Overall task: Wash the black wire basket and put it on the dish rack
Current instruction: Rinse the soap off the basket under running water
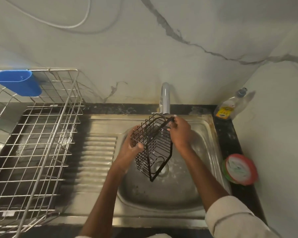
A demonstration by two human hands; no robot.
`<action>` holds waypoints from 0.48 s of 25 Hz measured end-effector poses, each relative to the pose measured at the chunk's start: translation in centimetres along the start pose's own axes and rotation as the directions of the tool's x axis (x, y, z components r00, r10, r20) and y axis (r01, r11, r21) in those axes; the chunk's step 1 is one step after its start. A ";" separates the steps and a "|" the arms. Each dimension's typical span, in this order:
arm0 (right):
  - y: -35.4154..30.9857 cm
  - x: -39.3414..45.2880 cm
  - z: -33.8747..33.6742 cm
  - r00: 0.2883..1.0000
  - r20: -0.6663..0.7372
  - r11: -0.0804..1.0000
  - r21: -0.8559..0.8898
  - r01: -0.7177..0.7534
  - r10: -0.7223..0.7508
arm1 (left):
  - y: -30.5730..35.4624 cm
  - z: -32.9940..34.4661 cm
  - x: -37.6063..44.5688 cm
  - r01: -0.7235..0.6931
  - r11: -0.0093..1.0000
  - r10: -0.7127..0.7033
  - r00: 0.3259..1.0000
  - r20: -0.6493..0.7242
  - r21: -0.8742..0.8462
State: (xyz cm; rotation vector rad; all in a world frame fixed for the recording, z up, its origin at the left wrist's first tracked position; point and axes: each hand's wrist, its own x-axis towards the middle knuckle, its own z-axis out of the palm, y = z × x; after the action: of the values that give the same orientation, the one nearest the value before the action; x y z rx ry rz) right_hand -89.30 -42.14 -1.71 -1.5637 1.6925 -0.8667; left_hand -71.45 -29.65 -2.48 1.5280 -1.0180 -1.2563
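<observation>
At far left a steel wire dish rack [33, 134] stands on the dark surface [229, 134], with a blue plastic cutlery cup [17, 83] hooked on its back corner (nothing shows inside either). Right of it, past the ribbed drainboard, lies the stainless sink [162, 191], its drain visible at the bottom. The black wire basket [152, 146] hangs tilted above the basin, just under the chrome tap [165, 98], holding nothing. The left hand [132, 145] cups its left side, fingers curled round the wires; the right hand [179, 133] pinches the upper right corner of its frame. So the basket sits between the two grips, its lower end hanging free over the drain. Farther right, a dish soap bottle [229, 107] and a round red-rimmed tub [239, 169] rest on the surface.
</observation>
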 end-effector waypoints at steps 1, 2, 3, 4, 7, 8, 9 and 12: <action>-0.3 -0.3 0.6 1.000 -0.006 1.000 -0.013 0.020 -0.020 | -0.2 -0.2 -0.6 -0.021 1.000 0.022 1.000 -0.021 0.023; -0.6 -0.6 1.0 0.999 -0.012 0.999 -0.017 0.035 -0.035 | -0.4 -0.4 -1.0 -0.037 0.998 0.039 0.999 -0.033 0.042; -0.9 -0.9 1.4 0.998 -0.013 0.999 -0.002 0.054 -0.054 | -0.6 -0.7 -1.3 -0.056 0.997 0.059 0.997 -0.046 0.060; -1.1 -1.2 1.7 0.998 -0.005 0.997 0.024 0.071 -0.070 | -0.8 -1.1 -1.6 -0.071 0.994 0.076 0.995 -0.065 0.087; -1.4 -1.4 2.5 0.996 0.037 0.993 0.085 0.081 -0.084 | -0.8 -1.3 -2.8 -0.091 0.982 0.109 0.989 -0.103 0.168; -1.6 -1.4 2.9 0.995 0.048 0.991 0.109 0.077 -0.082 | -0.4 -0.9 -3.3 -0.095 0.976 0.120 0.985 -0.121 0.194; -1.8 -1.3 3.2 0.995 0.052 0.988 0.132 0.083 -0.090 | -0.1 -0.4 -3.6 -0.103 0.970 0.136 0.981 -0.138 0.220; -2.3 -1.1 3.6 0.991 0.077 0.986 0.133 0.097 -0.108 | 0.7 0.9 -4.0 -0.181 0.921 0.251 0.953 -0.170 0.346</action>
State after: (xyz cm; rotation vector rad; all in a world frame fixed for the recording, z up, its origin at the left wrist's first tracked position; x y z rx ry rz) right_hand -84.96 -41.33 -1.78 -1.5874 1.4782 -0.9300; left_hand -72.97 -26.18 -0.85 1.7013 -1.2608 -0.7766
